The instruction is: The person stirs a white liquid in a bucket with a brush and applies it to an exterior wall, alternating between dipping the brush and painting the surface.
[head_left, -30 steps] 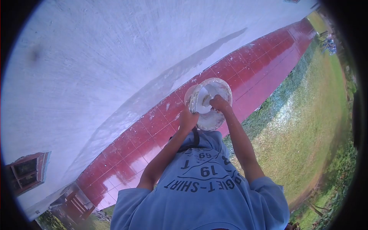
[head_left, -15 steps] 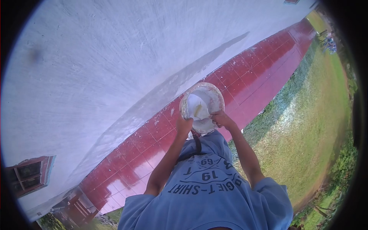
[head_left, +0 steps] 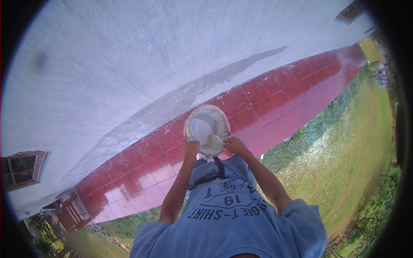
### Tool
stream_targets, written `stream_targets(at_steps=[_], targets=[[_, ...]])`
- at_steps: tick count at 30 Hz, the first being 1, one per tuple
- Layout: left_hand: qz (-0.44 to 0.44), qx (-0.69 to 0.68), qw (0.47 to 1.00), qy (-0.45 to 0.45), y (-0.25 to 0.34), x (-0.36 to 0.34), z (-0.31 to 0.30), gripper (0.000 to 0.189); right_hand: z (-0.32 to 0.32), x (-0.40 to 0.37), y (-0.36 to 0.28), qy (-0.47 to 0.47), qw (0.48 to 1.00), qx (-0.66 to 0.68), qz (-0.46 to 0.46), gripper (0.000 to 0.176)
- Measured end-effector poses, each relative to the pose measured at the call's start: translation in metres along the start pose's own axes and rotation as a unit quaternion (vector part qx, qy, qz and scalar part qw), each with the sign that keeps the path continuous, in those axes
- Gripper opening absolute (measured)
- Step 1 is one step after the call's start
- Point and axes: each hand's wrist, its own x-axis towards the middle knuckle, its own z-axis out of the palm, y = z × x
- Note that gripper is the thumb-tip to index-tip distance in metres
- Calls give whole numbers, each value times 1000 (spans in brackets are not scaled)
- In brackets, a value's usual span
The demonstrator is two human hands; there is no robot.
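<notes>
1. Left hand was clasped on the near wall of the paint-smeared white plastic bucket, held above the red tiled floor.
2. Right hand gripped its rim, fingers curled.
3. Judgement: an even two-handed grip would keep it level.

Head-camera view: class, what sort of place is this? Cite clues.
Probably outdoors beside a building: a rough white plastered wall, a glossy red tiled walkway along its foot, and green grass lawn beside it.
</notes>
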Motion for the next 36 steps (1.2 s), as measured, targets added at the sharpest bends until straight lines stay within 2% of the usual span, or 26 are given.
stream_targets(at_steps=[1,3,4,6,7,9,10,12,15,17,19,21,22,24,25,27,28,30,31,33,34,35,36], targets=[[-1,44,999,29,10,-8,9,60,-5,0,6,-8,1000,-1,-3,37],[-8,88,994,65,10,-19,32,57,-20,4,19,119,981,149,-34,39],[-3,70,995,72,-5,-13,48,57,-29,5,29,113,981,150,-38,39],[10,49,995,84,-8,-13,79,57,-53,14,50,67,993,-47,-83,39],[6,24,996,85,-6,-17,94,57,-67,18,58,68,993,-47,-88,39],[4,2,996,90,3,-26,117,56,-90,25,73,-15,995,53,-86,35],[-9,-9,998,65,11,-31,127,59,-100,28,78,-18,994,52,-92,35],[-31,-19,998,49,22,-44,144,62,-107,29,86,62,984,-133,-98,30],[-42,31,996,71,37,-59,169,63,-131,32,93,-13,993,-65,-102,29],[-12,29,996,84,42,-59,183,64,-132,52,118,-27,991,-47,-126,29],[-21,35,995,93,46,-62,193,65,-129,45,115,-45,989,-21,-137,29],[-26,41,994,96,41,-63,197,65,-129,41,118,79,990,-105,-55,30],[-15,40,994,100,38,-60,199,66,-130,48,126,81,990,-103,-57,30],[-4,43,994,102,31,-55,204,67,-131,54,145,-44,986,-24,-160,32],[-10,51,994,95,27,-54,204,67,-135,41,136,-43,986,-20,-158,32],[-8,62,994,86,33,-49,201,68,-143,24,116,82,985,-126,-80,37],[1,44,996,78,40,-53,200,67,-143,28,120,87,986,-123,-78,37],[6,32,997,66,36,-61,197,67,-134,30,134,-25,990,-11,-137,36],[-3,15,998,56,28,-54,195,66,-119,38,148,-20,991,-4,-134,36],[-6,1,999,45,26,-42,191,65,-86,59,176,127,983,91,-92,38],[-37,-68,997,27,22,-41,189,63,-94,51,166,130,983,96,-91,38],[-69,-136,988,10,16,-41,185,61,-103,41,159,10,974,227,-14,38],[-78,-107,991,22,10,-39,181,60,-111,31,151,-111,928,352,61,39]])
